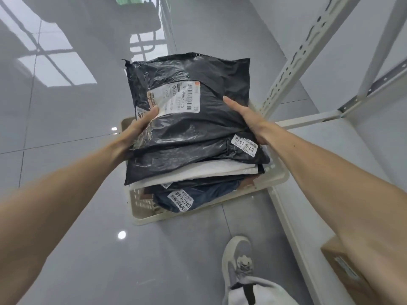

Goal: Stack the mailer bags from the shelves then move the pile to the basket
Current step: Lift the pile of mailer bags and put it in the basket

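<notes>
Setting the pile of mailer bags (193, 137) into the basket (144, 219) on the floor (77, 172) looks like the step in hand; the left grip (141, 126) and right grip (250, 121) clasp its sides, thumbs pressed on top. Whether it rests inside is unclear, so next comes easing down and releasing both sides together.

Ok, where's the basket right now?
In the head view the basket sits on the floor at centre, directly under the pile of mailer bags, just left of the shelf frame and ahead of the shoe.
</notes>
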